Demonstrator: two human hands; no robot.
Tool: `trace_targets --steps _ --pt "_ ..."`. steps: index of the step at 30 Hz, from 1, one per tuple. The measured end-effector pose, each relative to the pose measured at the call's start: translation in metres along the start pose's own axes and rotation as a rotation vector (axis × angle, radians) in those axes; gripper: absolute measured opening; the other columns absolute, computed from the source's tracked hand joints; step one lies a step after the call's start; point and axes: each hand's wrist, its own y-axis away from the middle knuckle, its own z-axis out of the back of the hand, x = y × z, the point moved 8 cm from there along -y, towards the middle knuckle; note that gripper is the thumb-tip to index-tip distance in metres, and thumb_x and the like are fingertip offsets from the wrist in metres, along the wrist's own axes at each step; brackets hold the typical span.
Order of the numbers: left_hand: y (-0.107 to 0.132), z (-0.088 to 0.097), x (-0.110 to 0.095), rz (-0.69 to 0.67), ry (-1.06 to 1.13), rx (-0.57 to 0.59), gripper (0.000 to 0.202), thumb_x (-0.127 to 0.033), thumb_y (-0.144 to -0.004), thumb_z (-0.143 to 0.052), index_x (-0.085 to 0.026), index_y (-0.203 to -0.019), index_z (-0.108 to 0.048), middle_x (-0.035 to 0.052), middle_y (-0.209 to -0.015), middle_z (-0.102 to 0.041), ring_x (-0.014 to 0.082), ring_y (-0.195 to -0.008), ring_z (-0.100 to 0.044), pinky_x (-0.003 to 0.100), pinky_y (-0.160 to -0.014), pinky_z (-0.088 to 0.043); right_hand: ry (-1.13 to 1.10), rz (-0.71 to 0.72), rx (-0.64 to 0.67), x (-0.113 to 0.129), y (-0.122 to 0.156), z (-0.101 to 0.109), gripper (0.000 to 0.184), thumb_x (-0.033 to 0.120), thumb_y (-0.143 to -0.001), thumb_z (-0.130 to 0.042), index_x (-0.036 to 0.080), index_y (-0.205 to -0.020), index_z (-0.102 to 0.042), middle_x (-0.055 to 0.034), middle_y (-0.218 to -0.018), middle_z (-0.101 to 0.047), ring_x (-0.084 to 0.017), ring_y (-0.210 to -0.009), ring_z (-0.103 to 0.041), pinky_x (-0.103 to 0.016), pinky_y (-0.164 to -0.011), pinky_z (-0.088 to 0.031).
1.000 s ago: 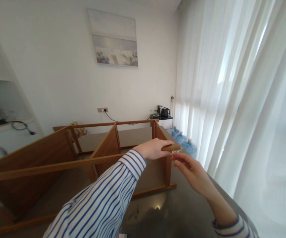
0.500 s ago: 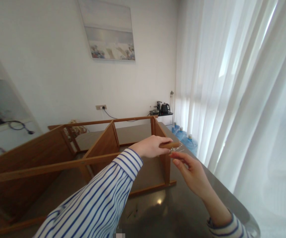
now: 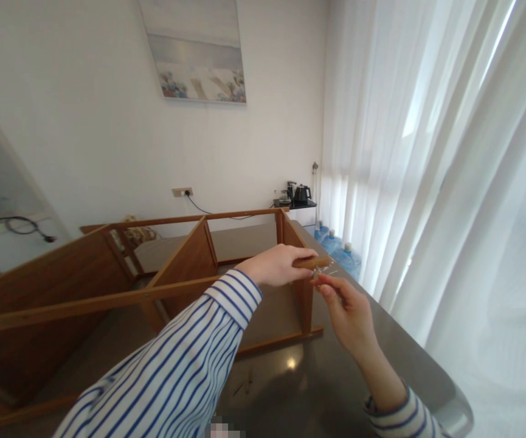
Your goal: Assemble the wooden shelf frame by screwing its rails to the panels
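A brown wooden shelf unit [image 3: 171,294] lies on its side on the grey table. My left hand [image 3: 277,266] reaches across and is closed around the protruding end of its upper wooden rail [image 3: 314,262]. My right hand [image 3: 348,310] is just below and right of that rail end, thumb and index finger pinched together. Whatever is between those fingertips is too small to make out. Small pale metal pieces [image 3: 328,268] show on the table right behind the fingers.
Thin dark metal pieces [image 3: 248,383] lie on the near table [image 3: 308,389]. Large blue water bottles [image 3: 347,260] stand beyond the table's right edge by white curtains [image 3: 463,182]. A black kettle [image 3: 301,193] is on a cabinet at the back. A power cord runs along the wall.
The fingertips of my right hand have closed together near the rail end. My left hand keeps its hold. The whole view has shifted slightly.
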Motion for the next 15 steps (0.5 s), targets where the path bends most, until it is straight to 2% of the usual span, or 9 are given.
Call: trace_targets --steps 9,15 --pt "0.0008 0.0021 -0.0004 0.029 -0.002 -0.008 0.048 -0.046 -0.083 -0.051 -0.026 -0.127 -0.053 0.0024 -0.12 -0.063 0.0201 -0.107 -0.057 0.026 -0.088 -0.041 0.013 -0.014 -0.124 -0.0015 0.0066 -0.0026 0.026 0.041 -0.089 -0.049 0.024 -0.101 -0.064 -0.0051 -0.094 -0.071 -0.021 -0.088 -0.066 -0.035 -0.079 -0.05" --pt "0.0009 0.0015 -0.0007 0.037 -0.023 0.002 0.045 -0.046 -0.084 -0.05 -0.029 -0.126 -0.054 0.0007 -0.112 -0.067 0.0181 -0.098 -0.061 0.025 -0.082 -0.042 0.025 -0.015 -0.164 0.0016 0.0077 -0.0026 0.028 0.042 -0.091 -0.044 0.023 -0.1 -0.063 -0.0052 -0.091 -0.071 -0.02 -0.084 -0.065 -0.034 -0.078 -0.049"
